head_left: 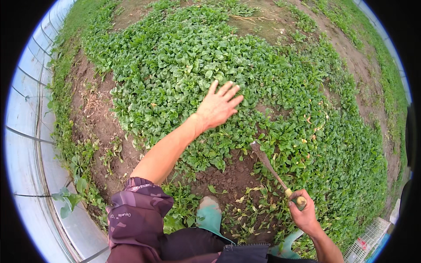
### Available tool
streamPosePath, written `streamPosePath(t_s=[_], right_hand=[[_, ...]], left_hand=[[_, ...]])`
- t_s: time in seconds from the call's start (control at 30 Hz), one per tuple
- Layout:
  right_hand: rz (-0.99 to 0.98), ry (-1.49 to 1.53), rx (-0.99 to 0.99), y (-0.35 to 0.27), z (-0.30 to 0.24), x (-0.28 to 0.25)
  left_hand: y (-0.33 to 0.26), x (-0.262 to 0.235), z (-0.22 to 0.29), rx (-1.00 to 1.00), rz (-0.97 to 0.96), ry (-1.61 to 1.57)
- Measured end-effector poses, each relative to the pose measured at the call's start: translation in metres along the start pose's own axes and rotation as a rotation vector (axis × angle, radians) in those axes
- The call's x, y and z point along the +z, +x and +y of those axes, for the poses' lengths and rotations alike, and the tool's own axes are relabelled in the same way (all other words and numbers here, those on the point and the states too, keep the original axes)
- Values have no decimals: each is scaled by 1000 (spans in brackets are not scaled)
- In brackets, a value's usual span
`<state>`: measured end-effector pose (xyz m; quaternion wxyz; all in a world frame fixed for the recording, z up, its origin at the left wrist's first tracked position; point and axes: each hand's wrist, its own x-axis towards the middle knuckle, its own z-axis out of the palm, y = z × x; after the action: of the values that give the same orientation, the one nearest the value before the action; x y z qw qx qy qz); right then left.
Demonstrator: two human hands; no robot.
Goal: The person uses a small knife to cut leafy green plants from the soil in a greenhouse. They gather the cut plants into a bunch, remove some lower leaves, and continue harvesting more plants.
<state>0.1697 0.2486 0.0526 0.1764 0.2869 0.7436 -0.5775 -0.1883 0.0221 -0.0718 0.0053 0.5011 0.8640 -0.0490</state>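
Observation:
My left hand reaches out over a dense bed of low, round-leafed greens, its fingers spread and nothing in them. Closed in my right hand is a narrow-bladed hand digging tool with a yellowish handle. Its metal blade slants up and left, the tip over the edge of the greens beside bare soil. Whether the tip touches the ground I cannot tell.
Loose leaves litter the soil by my green boots. On the left runs a curved plastic-film wall with a strip of weeds along it. A white plastic crate stands at the lower right.

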Motion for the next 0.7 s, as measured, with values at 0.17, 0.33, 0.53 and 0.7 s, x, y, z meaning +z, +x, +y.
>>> streamPosePath(t_s=[0.17, 0.33, 0.53, 0.7], right_hand=[[1, 226, 71, 10, -16, -2], [-5, 892, 265, 19, -32, -9], [126, 1093, 334, 26, -20, -14], [17, 966, 366, 30, -25, 5]], left_hand=[[-12, 29, -70, -240, 57, 78], [-21, 33, -79, -304, 125, 35], [-6, 4, -20, -37, 273, -63], [7, 16, -26, 117, 24, -38]])
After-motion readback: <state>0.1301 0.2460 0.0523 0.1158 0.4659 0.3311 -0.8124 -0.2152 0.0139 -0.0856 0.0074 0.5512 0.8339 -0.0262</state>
